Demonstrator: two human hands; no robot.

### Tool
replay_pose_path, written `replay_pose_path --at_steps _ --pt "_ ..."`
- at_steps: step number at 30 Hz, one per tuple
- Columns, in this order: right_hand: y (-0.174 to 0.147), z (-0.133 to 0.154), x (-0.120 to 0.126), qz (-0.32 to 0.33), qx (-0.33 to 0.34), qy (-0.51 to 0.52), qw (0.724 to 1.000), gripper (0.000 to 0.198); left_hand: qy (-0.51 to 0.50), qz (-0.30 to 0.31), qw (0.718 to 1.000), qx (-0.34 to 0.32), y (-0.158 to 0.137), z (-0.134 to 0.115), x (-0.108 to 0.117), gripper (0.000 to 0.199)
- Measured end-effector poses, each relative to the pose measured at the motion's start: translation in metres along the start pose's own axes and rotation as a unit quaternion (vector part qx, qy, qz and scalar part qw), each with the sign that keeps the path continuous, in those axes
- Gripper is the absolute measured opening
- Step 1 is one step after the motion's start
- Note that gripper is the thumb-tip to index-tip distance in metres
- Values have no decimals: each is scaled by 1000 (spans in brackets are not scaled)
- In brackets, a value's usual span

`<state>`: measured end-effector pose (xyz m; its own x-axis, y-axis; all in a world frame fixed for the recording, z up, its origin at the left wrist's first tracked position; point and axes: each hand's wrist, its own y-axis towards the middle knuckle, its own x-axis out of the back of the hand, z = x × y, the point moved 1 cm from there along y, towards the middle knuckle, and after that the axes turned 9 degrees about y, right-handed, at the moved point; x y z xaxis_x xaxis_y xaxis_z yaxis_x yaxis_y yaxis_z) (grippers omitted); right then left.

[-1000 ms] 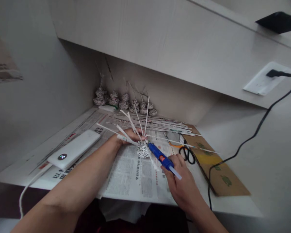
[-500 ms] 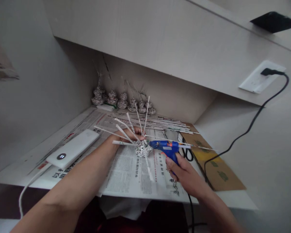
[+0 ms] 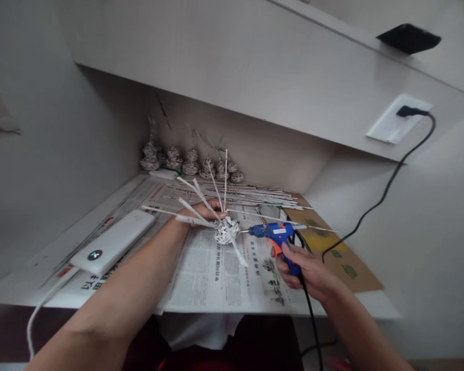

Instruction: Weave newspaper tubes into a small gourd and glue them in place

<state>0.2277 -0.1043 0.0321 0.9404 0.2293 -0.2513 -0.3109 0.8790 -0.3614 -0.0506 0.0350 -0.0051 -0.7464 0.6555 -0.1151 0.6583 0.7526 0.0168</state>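
My left hand [image 3: 209, 211] is closed on a small ball-shaped weave of rolled newspaper [image 3: 226, 231], holding it from behind near its top. Several stiff paper strips [image 3: 195, 208] fan out from the weave to the left, upward and to the right, and one slants down in front. A blue hot glue gun [image 3: 276, 232] is gripped in my right hand [image 3: 301, 268], with a finger by its orange trigger. Its metal nozzle points left, close to the weave's right side; whether they touch I cannot tell. A white glue stick pokes out behind the gun.
Newspaper [image 3: 201, 278] covers the table. Thin paper rolls [image 3: 251, 196] lie across the back, before several woven paper gourds [image 3: 191, 162]. A white power bank [image 3: 114, 242] lies left, flat cardboard [image 3: 340, 257] right. A black cord [image 3: 381, 198] hangs from the wall socket [image 3: 398, 121].
The glue gun has moved right, its nozzle drawing back from the top of the weave. In my left hand, the weave has turned, and its front strip now slants across it.
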Motion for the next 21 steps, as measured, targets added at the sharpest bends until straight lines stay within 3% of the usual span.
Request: replay_pose_path --at_steps 3,6,8,10,12,15,18,21 --pt "-2 0 24 -117 113 -54 985 40 -8 -37 999 2 0 0 4 38" --pt "-6 1 63 -259 196 -121 938 42 -6 -75 997 10 0 0 9 42" --pt "-14 4 92 -375 230 -207 874 41 0 -84 996 8 1 1 11 41" --pt "-27 7 117 -474 215 -364 773 38 3 -76 997 15 1 2 11 41" --pt "-40 8 135 -501 157 -504 686 41 6 -58 998 22 2 4 11 38" --pt "-52 6 153 -480 76 -624 612 42 9 -43 999 25 2 5 10 29" --pt "-48 3 165 -479 50 -663 573 45 15 -35 999 19 1 5 10 22" --pt "-34 1 176 -461 45 -682 566 48 22 -16 999 28 0 6 8 18"
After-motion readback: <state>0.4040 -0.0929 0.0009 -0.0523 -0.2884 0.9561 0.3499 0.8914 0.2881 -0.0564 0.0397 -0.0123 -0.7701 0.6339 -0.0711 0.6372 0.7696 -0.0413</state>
